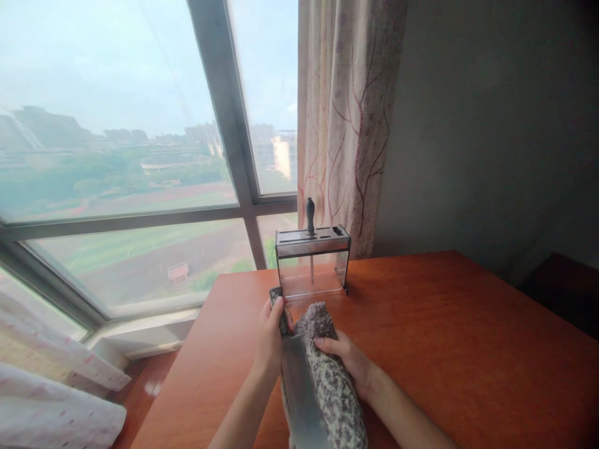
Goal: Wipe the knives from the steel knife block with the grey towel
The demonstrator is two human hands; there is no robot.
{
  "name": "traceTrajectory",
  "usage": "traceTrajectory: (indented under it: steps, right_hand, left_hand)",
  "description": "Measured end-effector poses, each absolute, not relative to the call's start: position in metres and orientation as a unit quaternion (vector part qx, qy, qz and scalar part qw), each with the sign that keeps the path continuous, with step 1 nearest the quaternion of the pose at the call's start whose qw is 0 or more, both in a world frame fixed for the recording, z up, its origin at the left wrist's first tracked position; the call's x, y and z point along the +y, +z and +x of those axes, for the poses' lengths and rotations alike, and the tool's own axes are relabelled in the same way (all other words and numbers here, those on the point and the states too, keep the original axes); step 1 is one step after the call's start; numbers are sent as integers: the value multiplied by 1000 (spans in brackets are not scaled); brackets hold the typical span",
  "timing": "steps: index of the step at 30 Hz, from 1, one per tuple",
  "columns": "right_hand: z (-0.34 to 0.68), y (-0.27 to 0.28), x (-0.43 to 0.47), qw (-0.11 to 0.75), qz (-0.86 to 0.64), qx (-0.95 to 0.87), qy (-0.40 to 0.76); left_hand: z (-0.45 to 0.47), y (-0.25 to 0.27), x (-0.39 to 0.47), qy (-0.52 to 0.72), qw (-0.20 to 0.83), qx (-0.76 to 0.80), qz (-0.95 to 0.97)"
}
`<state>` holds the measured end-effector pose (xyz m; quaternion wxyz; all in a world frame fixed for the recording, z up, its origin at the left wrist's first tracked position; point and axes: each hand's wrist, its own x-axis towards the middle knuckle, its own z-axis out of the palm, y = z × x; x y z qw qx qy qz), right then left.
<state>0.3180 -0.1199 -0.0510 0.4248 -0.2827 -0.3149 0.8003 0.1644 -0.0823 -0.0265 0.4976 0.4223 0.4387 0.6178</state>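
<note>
The knife (298,381) is over the left part of the table (449,349), its handle (282,317) towards the far edge and its blade (302,399) running back to the near edge; whether it touches the wood cannot be told. The left hand (269,337) grasps the handle, thumb laid along it; the right hand (354,365) grips the cloth (336,390), which lies along the blade's right side. The broad metal blade looks stiff and fairly heavy, likely to tip downwards from a loose hold, and its smooth face could be slippery. The handle is the place to hold it, fingers closed well clear of the cutting edge. The fuzzy cloth looks light, soft and thick, best pinched from its back with plenty of fabric bunched under the fingers. The stand (299,236) is near the table's far-left corner.
</note>
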Motion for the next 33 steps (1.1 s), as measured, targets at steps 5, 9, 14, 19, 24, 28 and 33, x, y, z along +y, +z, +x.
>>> traceTrajectory:
  steps: [5,9,14,19,24,28,33]
  right_hand:
    - [315,-46,-121,442,-288,-330,783]
    - [314,-46,-120,440,-290,-322,787]
    - [314,-52,-119,424,-302,-315,794]
    - [315,-53,-122,396,-288,-351,798]
    - [317,-49,-123,353,-258,-394,809]
    - [319,-49,-123,338,-255,-412,807]
    - [321,-52,-121,359,-266,-420,790]
  left_hand:
    - [166,-28,-84,622,471,446,438]
    - [161,-25,-83,637,475,449,408]
    - [151,-19,-78,669,446,460,377]
    - [138,-16,-73,692,422,466,356]
    - [134,-19,-71,691,422,471,349]
    - [142,-21,-73,668,433,477,372]
    - [159,-21,-81,642,454,474,396]
